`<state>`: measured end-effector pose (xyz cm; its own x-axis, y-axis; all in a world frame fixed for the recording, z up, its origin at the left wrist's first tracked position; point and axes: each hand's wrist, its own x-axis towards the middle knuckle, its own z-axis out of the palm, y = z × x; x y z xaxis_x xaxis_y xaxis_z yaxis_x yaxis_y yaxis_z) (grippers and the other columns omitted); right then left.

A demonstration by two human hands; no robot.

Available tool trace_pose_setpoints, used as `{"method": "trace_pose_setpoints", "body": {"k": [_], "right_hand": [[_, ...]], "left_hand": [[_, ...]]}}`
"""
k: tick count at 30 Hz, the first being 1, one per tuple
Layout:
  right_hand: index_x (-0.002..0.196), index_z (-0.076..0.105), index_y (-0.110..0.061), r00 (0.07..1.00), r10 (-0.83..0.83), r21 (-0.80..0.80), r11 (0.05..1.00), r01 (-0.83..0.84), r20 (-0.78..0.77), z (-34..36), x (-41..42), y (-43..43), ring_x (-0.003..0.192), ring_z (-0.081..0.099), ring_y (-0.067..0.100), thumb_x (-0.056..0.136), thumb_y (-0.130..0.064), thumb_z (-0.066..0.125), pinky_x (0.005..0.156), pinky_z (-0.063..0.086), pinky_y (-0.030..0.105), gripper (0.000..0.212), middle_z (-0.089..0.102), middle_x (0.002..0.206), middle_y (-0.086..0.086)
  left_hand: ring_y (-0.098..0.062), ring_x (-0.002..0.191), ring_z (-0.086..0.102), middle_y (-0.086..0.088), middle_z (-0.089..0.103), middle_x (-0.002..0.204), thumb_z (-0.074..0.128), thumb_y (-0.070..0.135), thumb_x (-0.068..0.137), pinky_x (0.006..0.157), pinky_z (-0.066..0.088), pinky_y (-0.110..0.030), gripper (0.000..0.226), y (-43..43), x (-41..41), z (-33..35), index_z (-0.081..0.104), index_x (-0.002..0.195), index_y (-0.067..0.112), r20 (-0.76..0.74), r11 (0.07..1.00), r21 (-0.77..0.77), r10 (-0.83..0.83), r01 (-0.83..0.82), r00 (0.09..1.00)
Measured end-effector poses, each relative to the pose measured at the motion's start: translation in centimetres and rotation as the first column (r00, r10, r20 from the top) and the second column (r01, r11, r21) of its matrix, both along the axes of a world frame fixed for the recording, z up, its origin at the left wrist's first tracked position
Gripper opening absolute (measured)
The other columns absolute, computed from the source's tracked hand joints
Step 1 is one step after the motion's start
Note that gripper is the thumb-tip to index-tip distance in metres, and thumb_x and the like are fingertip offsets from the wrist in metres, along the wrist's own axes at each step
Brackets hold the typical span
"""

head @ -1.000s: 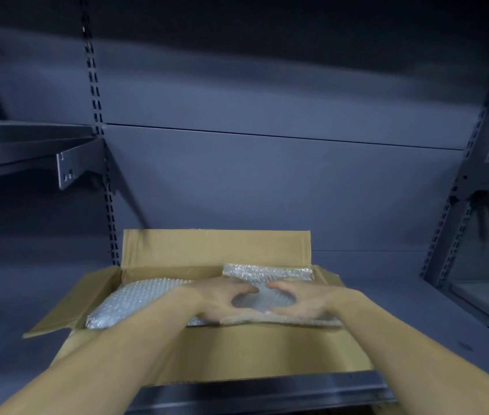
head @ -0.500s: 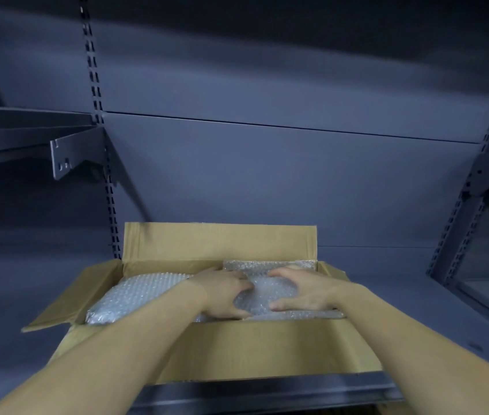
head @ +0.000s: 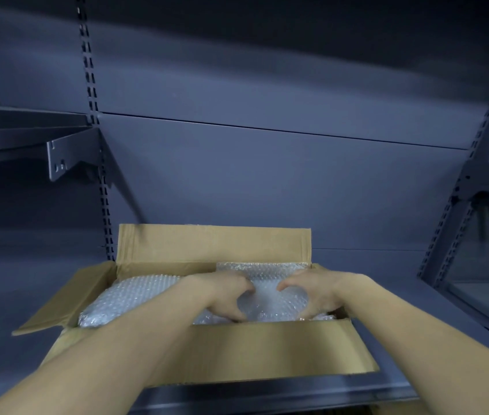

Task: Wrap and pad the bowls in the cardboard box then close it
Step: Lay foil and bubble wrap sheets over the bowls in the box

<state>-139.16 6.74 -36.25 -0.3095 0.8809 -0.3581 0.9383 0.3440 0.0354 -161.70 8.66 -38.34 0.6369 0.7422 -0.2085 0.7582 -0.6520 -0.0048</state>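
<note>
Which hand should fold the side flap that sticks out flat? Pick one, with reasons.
Left, probably. The open side flap sticks out on the left of the box, nearer the left hand. The right hand would have to cross over; both now press the bubble wrap.

The box [head: 237, 348] is plain tan cardboard, its flaps the same shade. The bubble wrap [head: 135, 298] inside is clear to silvery white, dotted all over with small round bubbles. The shelf [head: 297, 396] and wall [head: 267, 175] are dark blue-grey; the upright [head: 95, 145] carries rows of dark slots.
</note>
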Motion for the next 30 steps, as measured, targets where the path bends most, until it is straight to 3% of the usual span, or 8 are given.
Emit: {"method": "trace_pose_setpoints", "body": {"k": [4, 10, 14, 18, 22, 25, 27, 30], "right_hand": [[0.149, 0.027, -0.037, 0.998, -0.057, -0.080, 0.995, 0.055, -0.022, 1.5, 0.5, -0.2, 0.137, 0.039, 0.022, 0.083, -0.045, 0.072, 0.112, 0.036, 0.039, 0.081, 0.036, 0.153, -0.002], [0.149, 0.024, -0.038, 0.994, -0.009, -0.030, 0.999, 0.012, 0.109, -0.4, 0.4, 0.0, 0.134, 0.038, 0.025, 0.087, -0.040, 0.068, 0.109, 0.038, 0.042, 0.076, 0.034, 0.151, 0.000], [0.150, 0.021, -0.039, 0.986, 0.033, 0.007, 0.999, -0.034, 0.162, -0.7, 0.3, -0.1, 0.132, 0.038, 0.024, 0.089, -0.033, 0.066, 0.104, 0.041, 0.042, 0.076, 0.033, 0.146, 0.000], [0.147, 0.021, -0.040, 0.969, 0.076, 0.082, 0.992, -0.098, 0.236, -1.2, -0.1, -0.4, 0.127, 0.041, 0.024, 0.090, -0.020, 0.063, 0.079, 0.043, 0.036, 0.073, 0.036, 0.140, 0.001], [0.148, 0.023, -0.035, 0.960, 0.106, 0.105, 0.985, -0.138, 0.261, -1.5, -0.2, -0.4, 0.125, 0.042, 0.024, 0.090, -0.013, 0.061, 0.070, 0.037, 0.034, 0.072, 0.038, 0.137, 0.003], [0.148, 0.026, -0.037, 0.974, 0.114, 0.081, 0.988, -0.132, 0.197, -1.0, 0.5, -0.4, 0.134, 0.039, 0.023, 0.090, -0.023, 0.064, 0.090, 0.046, 0.037, 0.070, 0.036, 0.145, -0.002], [0.149, 0.027, -0.035, 0.971, 0.134, 0.062, 0.987, -0.149, 0.198, 0.0, 1.2, -0.6, 0.140, 0.033, 0.022, 0.091, -0.032, 0.064, 0.107, 0.039, 0.043, 0.069, 0.034, 0.152, -0.005], [0.152, 0.022, -0.033, 0.937, 0.180, 0.068, 0.976, -0.209, 0.298, 0.5, 1.1, -0.8, 0.145, 0.024, 0.020, 0.092, -0.038, 0.061, 0.115, 0.028, 0.043, 0.072, 0.029, 0.157, -0.006]], "left_hand": [[-0.022, 0.135, 0.043, 0.002, 0.036, 0.154, 0.064, 0.041, 0.090, 0.108, 0.041, -0.039, 0.075, 0.1, 0.8, 0.4, 0.027, 0.153, 0.028, -0.008, 0.994, -0.105, 0.027, -0.028, 1.000], [-0.019, 0.140, 0.039, 0.004, 0.032, 0.157, 0.057, 0.058, 0.089, 0.114, 0.034, -0.036, 0.077, 0.0, 0.4, 0.6, 0.027, 0.153, 0.027, 0.023, 0.982, -0.182, 0.044, -0.040, 0.999], [-0.024, 0.136, 0.040, 0.001, 0.031, 0.154, 0.062, 0.056, 0.087, 0.109, 0.041, -0.042, 0.082, -0.1, 0.6, -0.1, 0.021, 0.154, 0.031, -0.041, 0.995, -0.101, 0.019, -0.023, 0.999], [-0.031, 0.142, 0.025, -0.013, 0.023, 0.153, 0.059, 0.020, 0.094, 0.098, 0.047, -0.046, 0.074, -0.6, 1.6, -1.1, 0.016, 0.154, 0.028, -0.159, 0.993, 0.092, -0.052, 0.068, 0.986], [-0.032, 0.144, 0.021, -0.014, 0.021, 0.153, 0.054, 0.010, 0.093, 0.093, 0.047, -0.044, 0.077, -0.7, 2.1, -1.4, 0.013, 0.155, 0.030, -0.188, 0.985, 0.153, -0.053, 0.083, 0.981], [-0.031, 0.144, 0.021, -0.013, 0.019, 0.155, 0.057, 0.014, 0.093, 0.099, 0.046, -0.042, 0.078, -0.5, 1.7, -1.2, 0.013, 0.155, 0.031, -0.151, 0.990, 0.116, -0.067, 0.085, 0.986], [-0.030, 0.143, 0.023, -0.010, 0.019, 0.155, 0.059, 0.020, 0.094, 0.102, 0.043, -0.040, 0.078, -0.4, 1.1, -1.0, 0.012, 0.155, 0.033, -0.111, 0.995, 0.055, -0.072, 0.078, 0.991], [-0.029, 0.141, 0.030, -0.001, 0.017, 0.156, 0.063, 0.033, 0.092, 0.106, 0.042, -0.042, 0.084, 0.0, 0.4, -0.5, 0.008, 0.155, 0.039, -0.090, 0.998, -0.050, -0.041, 0.037, 0.995]]}}
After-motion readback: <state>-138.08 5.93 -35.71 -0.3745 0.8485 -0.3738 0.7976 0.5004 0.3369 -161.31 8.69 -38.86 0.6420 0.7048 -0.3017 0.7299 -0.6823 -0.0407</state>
